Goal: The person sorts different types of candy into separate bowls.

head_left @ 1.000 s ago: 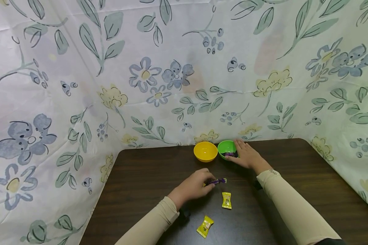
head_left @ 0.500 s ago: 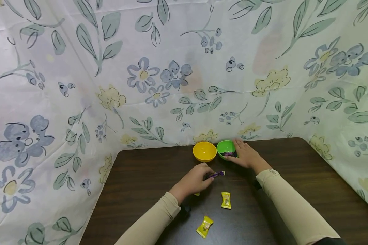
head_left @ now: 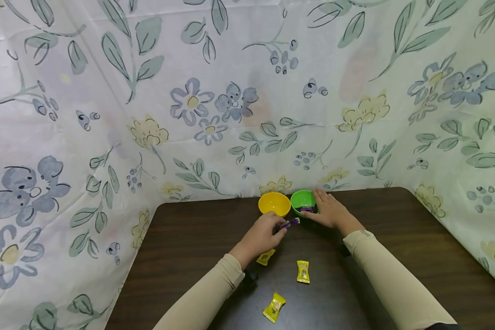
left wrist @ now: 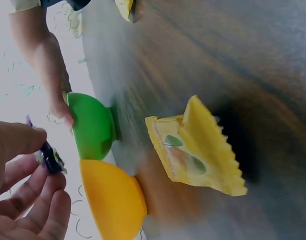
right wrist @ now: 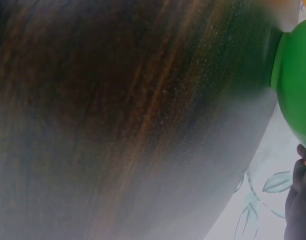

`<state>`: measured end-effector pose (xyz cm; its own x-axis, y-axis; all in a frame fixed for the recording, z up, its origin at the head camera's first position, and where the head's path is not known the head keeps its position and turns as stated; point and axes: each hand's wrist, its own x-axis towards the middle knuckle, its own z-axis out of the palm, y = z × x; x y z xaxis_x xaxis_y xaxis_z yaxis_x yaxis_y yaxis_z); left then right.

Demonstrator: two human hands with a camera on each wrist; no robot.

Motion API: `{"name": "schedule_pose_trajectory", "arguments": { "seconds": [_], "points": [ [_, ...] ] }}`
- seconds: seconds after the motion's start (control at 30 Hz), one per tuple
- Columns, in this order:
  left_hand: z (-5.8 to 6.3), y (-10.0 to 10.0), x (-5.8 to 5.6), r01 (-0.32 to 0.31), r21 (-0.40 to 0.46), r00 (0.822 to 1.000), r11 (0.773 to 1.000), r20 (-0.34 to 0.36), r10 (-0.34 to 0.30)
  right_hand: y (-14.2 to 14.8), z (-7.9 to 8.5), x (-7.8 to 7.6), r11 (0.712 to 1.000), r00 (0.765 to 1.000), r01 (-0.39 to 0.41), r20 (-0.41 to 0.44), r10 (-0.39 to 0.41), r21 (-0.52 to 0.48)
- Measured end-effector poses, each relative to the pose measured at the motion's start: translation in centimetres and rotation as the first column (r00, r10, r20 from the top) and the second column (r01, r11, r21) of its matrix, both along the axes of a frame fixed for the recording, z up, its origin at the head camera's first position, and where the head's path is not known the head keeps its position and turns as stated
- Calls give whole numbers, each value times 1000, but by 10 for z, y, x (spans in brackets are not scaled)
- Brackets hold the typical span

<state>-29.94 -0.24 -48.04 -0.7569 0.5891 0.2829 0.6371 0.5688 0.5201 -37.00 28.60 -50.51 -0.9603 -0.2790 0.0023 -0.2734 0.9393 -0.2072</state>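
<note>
My left hand (head_left: 259, 236) pinches a purple-wrapped candy (head_left: 288, 223) between thumb and fingers, just in front of the yellow bowl (head_left: 274, 202). The left wrist view shows the same dark candy (left wrist: 52, 159) at the fingertips, raised at about the height of the bowl rims. My right hand (head_left: 333, 212) holds the right side of the green bowl (head_left: 302, 198), its thumb at the near rim and its fingers along the far side. Purple-wrapped candy (head_left: 307, 209) lies inside the green bowl. In the right wrist view only part of the hand (right wrist: 300, 200) shows below the bowl.
Three yellow-wrapped candies lie on the dark wooden table (head_left: 198, 238): one candy (head_left: 266, 257) by the left wrist, another candy (head_left: 303, 271) farther right, a third candy (head_left: 274, 307) nearest the front. A floral cloth (head_left: 214, 160) hangs right behind the bowls.
My left hand has lifted the purple candy off the table's middle and moved forward to the bowls, uncovering a yellow candy beneath. The right hand keeps its place on the green bowl.
</note>
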Motion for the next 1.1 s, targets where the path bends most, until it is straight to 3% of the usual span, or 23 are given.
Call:
{"name": "schedule_pose_trajectory", "arguments": {
  "seconds": [0.23, 0.57, 1.1],
  "points": [
    [4, 4, -8, -51, 18, 997, 999, -52, 51, -2, 1, 1, 1000, 1000, 7, 8, -7, 4],
    [9, 12, -25, -87, -17, 995, 996, -46, 86, -2, 1, 0, 1000, 1000, 5, 13, -5, -14],
    [11, 28, -51, -68, -20, 997, 997, -25, 68, -2, -4, -3, 1000, 1000, 8, -6, -8, -8]
  ]
}}
